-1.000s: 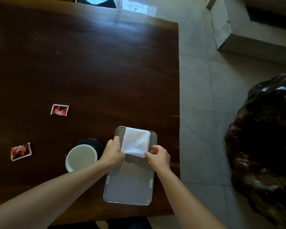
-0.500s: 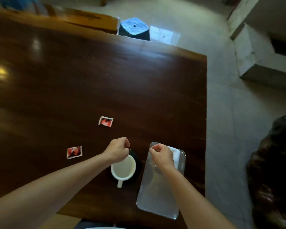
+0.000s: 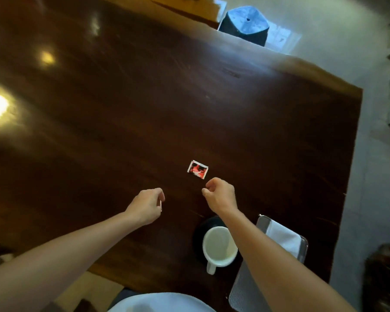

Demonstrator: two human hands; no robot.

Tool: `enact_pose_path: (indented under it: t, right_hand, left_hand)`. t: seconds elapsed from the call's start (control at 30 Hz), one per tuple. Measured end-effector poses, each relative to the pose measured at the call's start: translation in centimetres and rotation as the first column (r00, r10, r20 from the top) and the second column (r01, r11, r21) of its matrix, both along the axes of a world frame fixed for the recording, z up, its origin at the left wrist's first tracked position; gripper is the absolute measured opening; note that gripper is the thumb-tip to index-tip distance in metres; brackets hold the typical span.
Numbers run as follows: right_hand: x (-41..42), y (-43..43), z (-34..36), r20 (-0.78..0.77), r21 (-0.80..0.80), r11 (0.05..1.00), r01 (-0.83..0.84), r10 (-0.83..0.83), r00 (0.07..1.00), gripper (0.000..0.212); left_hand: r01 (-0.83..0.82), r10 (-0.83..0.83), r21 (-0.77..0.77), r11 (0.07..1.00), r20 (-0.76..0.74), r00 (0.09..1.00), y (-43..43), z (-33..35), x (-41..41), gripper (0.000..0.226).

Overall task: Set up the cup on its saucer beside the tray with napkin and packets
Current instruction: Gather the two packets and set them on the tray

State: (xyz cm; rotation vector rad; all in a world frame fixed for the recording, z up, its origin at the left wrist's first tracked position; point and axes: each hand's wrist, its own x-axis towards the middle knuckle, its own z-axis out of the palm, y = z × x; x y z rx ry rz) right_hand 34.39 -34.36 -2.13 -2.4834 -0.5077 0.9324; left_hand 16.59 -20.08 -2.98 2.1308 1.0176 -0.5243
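Left hand (image 3: 145, 206): curled shut on a thin white-edged packet (image 3: 161, 205), left of the cup.
Right hand (image 3: 221, 194): loosely curled, holding nothing.
Cup (image 3: 220, 246): round, white, glossy, on dark saucer (image 3: 199, 235), touching ribbed metal tray (image 3: 245, 291).
Napkin (image 3: 284, 238): white, folded.
Red packet (image 3: 198, 169): beyond the cup.

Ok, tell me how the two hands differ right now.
The left hand is closed, pinching a thin white edge, apparently a packet seen edge-on; the right hand holds nothing, its fingers loosely curled. The right hand sits just short of the red packet lying on the table; the left hand is farther from it. The right forearm crosses over the cup; the left forearm does not. Both hands are raised over the table, palms down.
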Motion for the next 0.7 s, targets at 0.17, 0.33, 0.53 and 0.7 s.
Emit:
enact_pose_path:
  t: [0.17,0.33,0.53,0.7]
  right_hand:
    - [0.9,3.9,-2.0,0.11,-0.091,0.995,-0.047,0.057,0.992,0.02]
    - [1.4,5.9,-4.0,0.126,-0.15,0.985,-0.083,0.102,0.987,0.037]
    - [1.7,7.1,-5.7,0.163,-0.223,0.969,-0.105,0.143,0.976,0.04]
    - [1.8,7.5,-6.4,0.146,-0.251,0.966,-0.064,0.103,0.984,0.039]
  left_hand:
    - [0.111,-0.111,0.103,0.988,-0.008,0.994,1.7,-2.1,-1.8,0.03]
    - [0.214,-0.215,0.15,0.965,-0.01,0.977,2.3,-4.1,-2.5,0.051]
    - [0.367,-0.359,0.18,0.913,-0.078,0.93,3.1,-5.6,-3.0,0.045]
    - [0.358,-0.347,0.148,0.922,-0.095,0.933,3.6,-5.8,-2.4,0.028]
